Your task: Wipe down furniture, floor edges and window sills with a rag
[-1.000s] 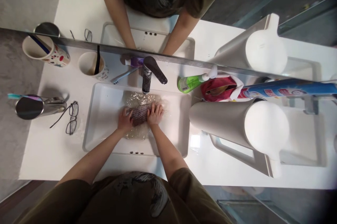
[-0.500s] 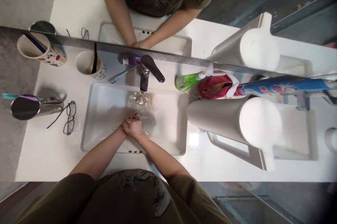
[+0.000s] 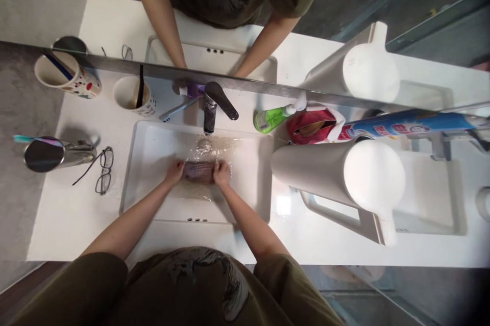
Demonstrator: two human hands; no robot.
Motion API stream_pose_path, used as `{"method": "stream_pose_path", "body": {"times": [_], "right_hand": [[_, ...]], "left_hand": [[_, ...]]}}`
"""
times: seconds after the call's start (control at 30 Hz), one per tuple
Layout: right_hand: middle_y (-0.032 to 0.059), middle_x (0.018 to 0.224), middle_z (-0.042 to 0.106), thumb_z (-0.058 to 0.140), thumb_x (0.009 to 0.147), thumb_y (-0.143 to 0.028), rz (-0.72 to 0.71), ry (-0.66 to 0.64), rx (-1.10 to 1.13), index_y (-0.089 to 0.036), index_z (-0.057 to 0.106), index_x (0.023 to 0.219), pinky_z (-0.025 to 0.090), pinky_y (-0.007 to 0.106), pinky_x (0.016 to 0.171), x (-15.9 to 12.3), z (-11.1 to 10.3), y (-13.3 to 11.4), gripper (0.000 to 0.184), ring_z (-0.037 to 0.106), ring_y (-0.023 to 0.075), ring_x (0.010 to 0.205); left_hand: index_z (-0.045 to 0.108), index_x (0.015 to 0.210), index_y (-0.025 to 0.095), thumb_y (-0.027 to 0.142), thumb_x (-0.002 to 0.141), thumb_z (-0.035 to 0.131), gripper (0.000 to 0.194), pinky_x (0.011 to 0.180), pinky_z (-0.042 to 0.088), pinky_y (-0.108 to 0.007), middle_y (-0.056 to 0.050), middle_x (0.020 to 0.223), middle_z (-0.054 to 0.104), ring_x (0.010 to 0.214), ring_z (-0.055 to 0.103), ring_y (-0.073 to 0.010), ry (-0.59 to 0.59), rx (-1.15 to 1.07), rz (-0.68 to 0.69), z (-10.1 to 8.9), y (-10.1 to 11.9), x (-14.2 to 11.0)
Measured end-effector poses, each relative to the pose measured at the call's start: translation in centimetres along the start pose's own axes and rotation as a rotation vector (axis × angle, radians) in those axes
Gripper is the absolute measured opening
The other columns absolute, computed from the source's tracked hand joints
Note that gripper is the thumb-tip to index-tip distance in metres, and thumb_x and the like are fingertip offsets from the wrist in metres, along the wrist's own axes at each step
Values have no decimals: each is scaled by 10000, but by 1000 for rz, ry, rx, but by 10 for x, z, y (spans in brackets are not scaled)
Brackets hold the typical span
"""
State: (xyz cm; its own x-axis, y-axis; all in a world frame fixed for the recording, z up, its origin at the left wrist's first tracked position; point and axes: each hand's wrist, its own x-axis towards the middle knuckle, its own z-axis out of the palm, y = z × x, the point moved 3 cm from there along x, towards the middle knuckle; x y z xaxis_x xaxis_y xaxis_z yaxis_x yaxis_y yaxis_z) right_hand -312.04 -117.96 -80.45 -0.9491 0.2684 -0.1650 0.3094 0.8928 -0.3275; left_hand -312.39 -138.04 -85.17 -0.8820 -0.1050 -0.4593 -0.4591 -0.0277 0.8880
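A small purplish-brown cloth (image 3: 199, 172) is stretched flat between my two hands, low in the white sink (image 3: 149, 142). My left hand (image 3: 176, 172) pinches its left end, and my right hand (image 3: 221, 173) grips the right end. Fine ridges or stripes seem to run over the fabric; its exact kind cannot be made out. Water ripples around and under it in the basin. Just beyond the hands stands the dark faucet (image 3: 210, 111), its spout above the round drain piece (image 3: 204, 146).
Left on the counter lie eyeglasses (image 3: 104, 170), near a metal mug (image 3: 45, 154) and two patterned cups (image 3: 86, 81), (image 3: 147, 106). Right of the sink are a green pump bottle (image 3: 270, 119), a red pouch (image 3: 310, 127) and a large white jug (image 3: 314, 163). A mirror runs along the back.
My hands were clasped together around something under the faucet. Now they are apart sideways, with the cloth spread out between them.
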Motion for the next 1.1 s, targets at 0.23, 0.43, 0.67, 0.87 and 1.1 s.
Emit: {"method": "stream_pose_path", "body": {"times": [0.23,0.43,0.67,0.87,1.1], "right_hand": [[149,1304,599,570,874,-231,-504,-191,-168,-183,661,1212,345,418,1038,-7,-5,24,354,459,297,1230],[55,933,742,637,780,-102,-493,-433,-129,-210,773,877,476,289,828,-11,-14,35,198,638,207,917],[7,846,718,611,830,-210,-461,-429,141,-143,709,960,462,205,698,29,-85,24,176,615,98,717],[-30,687,595,730,721,-365,-509,-189,540,-173,605,747,416,231,658,28,-129,0,231,518,112,654],[4,741,666,680,778,-243,-703,-260,350,-160,685,799,420,223,668,-13,-115,18,85,561,122,682]], "left_hand": [[671,1015,200,231,754,671,263,1112,309,-498,-160,1258,606,1260,470,-342,-205,934,570,3,10,-32],[687,702,251,175,723,658,85,875,465,-368,-75,802,690,880,631,-262,-344,1018,488,0,14,-26],[691,900,201,252,856,523,181,763,437,-279,-45,860,712,810,623,-204,-234,920,521,-23,105,2],[626,1005,171,308,901,443,251,777,439,-275,-52,929,685,830,589,-187,-113,724,762,-23,165,-39],[662,954,198,398,889,481,277,705,426,-243,-26,864,703,768,606,-175,-386,841,708,-51,131,-65]]}}
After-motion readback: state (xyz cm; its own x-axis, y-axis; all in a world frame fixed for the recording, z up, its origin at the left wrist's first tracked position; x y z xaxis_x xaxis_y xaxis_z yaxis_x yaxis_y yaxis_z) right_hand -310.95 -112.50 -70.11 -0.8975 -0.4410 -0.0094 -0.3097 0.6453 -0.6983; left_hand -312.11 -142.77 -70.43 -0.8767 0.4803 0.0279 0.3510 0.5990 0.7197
